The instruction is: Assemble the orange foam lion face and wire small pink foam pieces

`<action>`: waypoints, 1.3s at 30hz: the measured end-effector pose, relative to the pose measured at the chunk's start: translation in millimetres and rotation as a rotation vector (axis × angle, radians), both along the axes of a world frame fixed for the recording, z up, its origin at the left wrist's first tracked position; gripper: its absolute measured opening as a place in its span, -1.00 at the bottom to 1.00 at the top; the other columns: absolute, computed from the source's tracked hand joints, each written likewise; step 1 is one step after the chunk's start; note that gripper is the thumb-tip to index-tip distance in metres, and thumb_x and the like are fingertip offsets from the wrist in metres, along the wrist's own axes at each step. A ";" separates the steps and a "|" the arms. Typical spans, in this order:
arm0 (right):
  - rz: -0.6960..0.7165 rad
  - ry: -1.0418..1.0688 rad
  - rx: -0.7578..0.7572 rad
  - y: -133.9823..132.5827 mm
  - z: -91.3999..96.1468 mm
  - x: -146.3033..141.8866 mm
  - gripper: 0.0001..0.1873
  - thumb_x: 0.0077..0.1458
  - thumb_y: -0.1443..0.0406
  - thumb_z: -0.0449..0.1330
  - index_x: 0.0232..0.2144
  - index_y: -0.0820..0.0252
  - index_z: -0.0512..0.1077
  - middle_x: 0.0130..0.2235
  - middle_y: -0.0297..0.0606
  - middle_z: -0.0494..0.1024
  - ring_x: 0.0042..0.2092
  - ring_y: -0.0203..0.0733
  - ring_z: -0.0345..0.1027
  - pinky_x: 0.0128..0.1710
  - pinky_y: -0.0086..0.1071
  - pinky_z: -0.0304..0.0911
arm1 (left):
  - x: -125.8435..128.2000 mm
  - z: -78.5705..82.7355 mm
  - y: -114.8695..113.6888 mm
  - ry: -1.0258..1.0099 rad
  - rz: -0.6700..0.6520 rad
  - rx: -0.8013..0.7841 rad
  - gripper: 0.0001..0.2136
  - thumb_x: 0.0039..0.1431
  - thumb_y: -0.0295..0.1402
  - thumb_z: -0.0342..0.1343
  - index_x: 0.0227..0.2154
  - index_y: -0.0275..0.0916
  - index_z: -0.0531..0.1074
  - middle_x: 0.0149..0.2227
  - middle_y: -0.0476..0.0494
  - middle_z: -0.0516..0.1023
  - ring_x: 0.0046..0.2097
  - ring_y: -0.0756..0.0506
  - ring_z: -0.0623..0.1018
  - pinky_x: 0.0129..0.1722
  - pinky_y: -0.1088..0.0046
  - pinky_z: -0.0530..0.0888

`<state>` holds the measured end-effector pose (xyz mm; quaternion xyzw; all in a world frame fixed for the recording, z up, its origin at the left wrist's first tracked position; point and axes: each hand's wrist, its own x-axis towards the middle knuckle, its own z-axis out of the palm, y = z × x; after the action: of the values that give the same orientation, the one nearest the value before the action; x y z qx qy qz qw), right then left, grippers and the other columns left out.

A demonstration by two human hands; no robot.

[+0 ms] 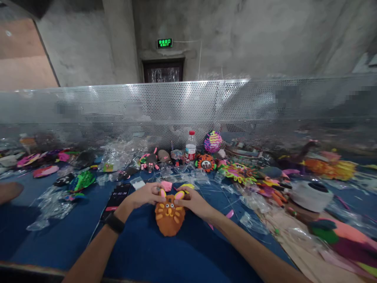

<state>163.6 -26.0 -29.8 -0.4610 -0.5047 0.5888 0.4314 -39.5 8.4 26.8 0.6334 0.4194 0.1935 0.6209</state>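
An orange clay animal face [170,224] with pink-lined ears, googly eyes and yellow stripes is in front of me on the blue table. My left hand [147,194] has its fingers closed at the upper left of the face, beside one ear. On the other side, my right hand [191,201] pinches the upper right edge below the other ear. Its fingertips behind the ears are partly hidden. Just beyond the ears lie a pink clay lump [166,186] and a yellow piece [187,186].
A phone [116,200] showing a timer lies left of my left forearm. Behind stand a red-capped bottle [191,147] and several clay animals. Plastic wrappers [48,204] litter the table, and a white roll [310,196] is at right. A perforated metal screen [171,104] closes the back.
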 end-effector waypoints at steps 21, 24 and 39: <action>0.149 -0.546 0.381 -11.9 14.9 8.1 -0.76 -0.02 0.20 0.23 -0.27 0.17 0.42 -0.32 -0.29 0.50 -0.28 -0.21 0.38 -0.27 -0.32 0.32 | -2.8 -3.2 -0.1 0.392 -0.179 0.399 -0.67 0.08 -0.09 0.04 -0.43 -0.30 0.48 -0.40 -0.11 0.53 -0.36 -0.04 0.45 -0.36 0.47 0.36; 0.074 -0.757 0.679 -11.6 15.7 10.0 -0.83 0.07 0.21 0.16 -0.32 0.16 0.45 -0.25 -0.22 0.52 -0.16 -0.13 0.36 -0.12 -0.26 0.24 | -2.7 -5.1 1.4 0.472 -0.132 0.592 -0.73 0.07 -0.20 0.03 -0.44 -0.29 0.51 -0.42 -0.10 0.54 -0.38 -0.04 0.45 -0.38 0.48 0.30; 0.105 -0.774 0.653 -6.9 13.1 10.7 -0.90 0.06 0.28 0.18 -0.40 0.16 0.50 -0.35 -0.27 0.48 -0.30 -0.23 0.34 -0.26 -0.38 0.21 | -4.7 -8.0 2.4 0.490 -0.131 0.561 -0.77 -0.07 -0.21 0.16 -0.39 -0.25 0.48 -0.41 -0.05 0.51 -0.38 -0.04 0.43 -0.43 0.50 0.28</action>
<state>174.4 -32.9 -16.7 -0.4605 -0.8077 0.2073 0.3042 -44.2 10.8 18.8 0.8317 0.4449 0.1035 0.3157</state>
